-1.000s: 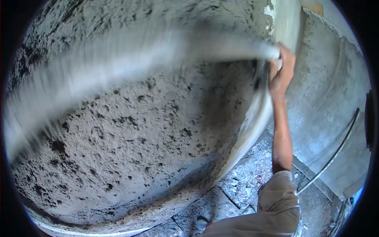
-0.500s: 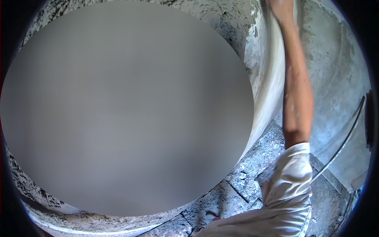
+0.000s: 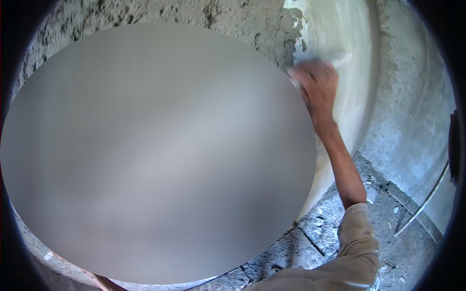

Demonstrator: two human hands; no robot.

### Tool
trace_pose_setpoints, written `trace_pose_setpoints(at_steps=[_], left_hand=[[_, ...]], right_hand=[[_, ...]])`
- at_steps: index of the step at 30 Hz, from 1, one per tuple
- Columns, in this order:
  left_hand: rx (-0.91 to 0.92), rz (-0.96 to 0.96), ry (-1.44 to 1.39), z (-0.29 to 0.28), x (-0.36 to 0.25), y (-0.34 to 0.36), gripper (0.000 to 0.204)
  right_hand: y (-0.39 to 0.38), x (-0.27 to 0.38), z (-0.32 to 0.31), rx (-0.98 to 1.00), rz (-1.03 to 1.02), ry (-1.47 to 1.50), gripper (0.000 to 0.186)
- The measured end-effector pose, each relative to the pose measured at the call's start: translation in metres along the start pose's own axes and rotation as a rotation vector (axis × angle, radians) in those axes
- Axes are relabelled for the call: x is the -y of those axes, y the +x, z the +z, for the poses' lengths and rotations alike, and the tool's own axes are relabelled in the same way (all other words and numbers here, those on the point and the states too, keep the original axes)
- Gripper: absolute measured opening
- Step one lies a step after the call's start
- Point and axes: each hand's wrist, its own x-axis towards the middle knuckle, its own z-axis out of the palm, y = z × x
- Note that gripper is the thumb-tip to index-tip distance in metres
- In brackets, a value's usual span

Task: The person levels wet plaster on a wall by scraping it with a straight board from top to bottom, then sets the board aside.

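Note:
My right hand (image 3: pixel 315 85) is closed round a pale tool (image 3: pixel 340 59), smeared by motion, against the curved wall's smooth whitish band (image 3: pixel 353 97). Left of that band is rough grey plaster (image 3: pixel 233 24) with dark pits. A large blurred oval covers the middle of the picture and hides much of the surface. A bit of my left forearm (image 3: pixel 108 283) shows at the lower edge; my left hand is not visible.
On the right stand a smooth curved concrete surface (image 3: pixel 407 87) and a thin bent rod or hose (image 3: pixel 424 203). Below lies a grey concrete floor (image 3: pixel 315 242) with cracks and rubble. A dark object (image 3: pixel 454 145) sits at the far right edge.
My right hand rose to the top edge, then came back down and leftward onto the whitish band. The blurred oval appeared over the middle. The view shifted, and my left forearm entered at the bottom.

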Motion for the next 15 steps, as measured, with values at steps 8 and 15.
trace_pose_setpoints(at_steps=[8, 15], left_hand=[[0.016, -0.025, -0.002, 0.0, -0.012, 0.058, 0.048], [0.124, 0.017, -0.046, -0.025, -0.046, -0.07, 0.053]], right_hand=[[0.039, -0.035, 0.0, -0.021, -0.001, 0.006, 0.033], [-0.081, 0.019, -0.012, 0.139, 0.083, 0.015, 0.021]])
